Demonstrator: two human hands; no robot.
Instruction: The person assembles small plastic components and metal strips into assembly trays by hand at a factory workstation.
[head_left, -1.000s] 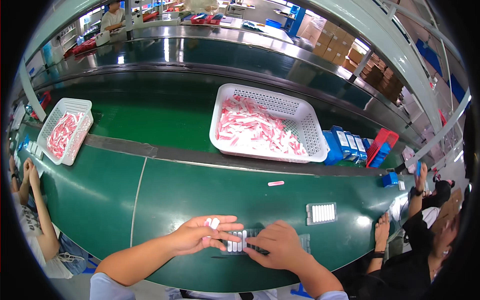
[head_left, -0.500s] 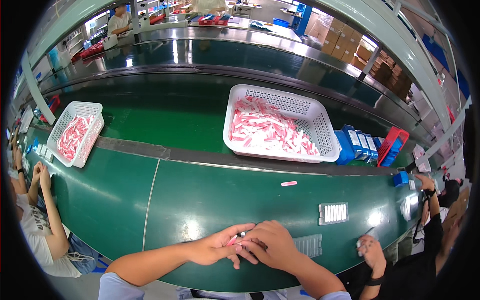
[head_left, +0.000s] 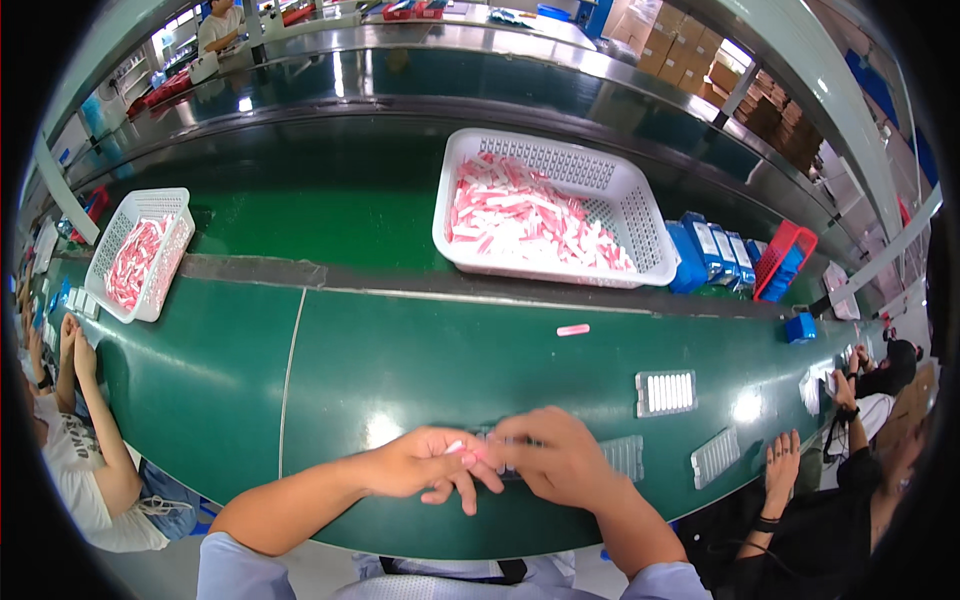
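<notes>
Head view: the person's left hand (head_left: 425, 465) and right hand (head_left: 560, 460) meet at the near edge of the green bench (head_left: 400, 370), forearms entering from the lower edge. The left grip is closed, its fingertips pinching a small pink-and-white piece (head_left: 457, 447); the fingers curl over the left end of a clear ribbed tray (head_left: 622, 457), which lies flat on the bench and is mostly hidden beneath both hands. The right hand rests knuckles-up on that tray; whether its grip is open or closed on anything cannot be told, since the fingertips are covered. Just right of the hands, a second clear tray (head_left: 716, 458) lies tilted near the same edge, and a third tray filled with white pieces (head_left: 666, 392) sits slightly farther in. A single loose pink piece (head_left: 573, 329) lies alone toward the middle of the bench, well apart from the hands. Beyond it, along the far side, a large white perforated basket (head_left: 640, 215) holds a heap of pink-and-white pieces; blue boxes (head_left: 712, 252) and a red basket (head_left: 787, 255) stand just to its right. At the far left corner a smaller white basket (head_left: 130, 215) holds similar pieces. Other people's arms (head_left: 85, 380) reach in at the left edge, and another person's hand (head_left: 782, 468) rests at the right edge.
</notes>
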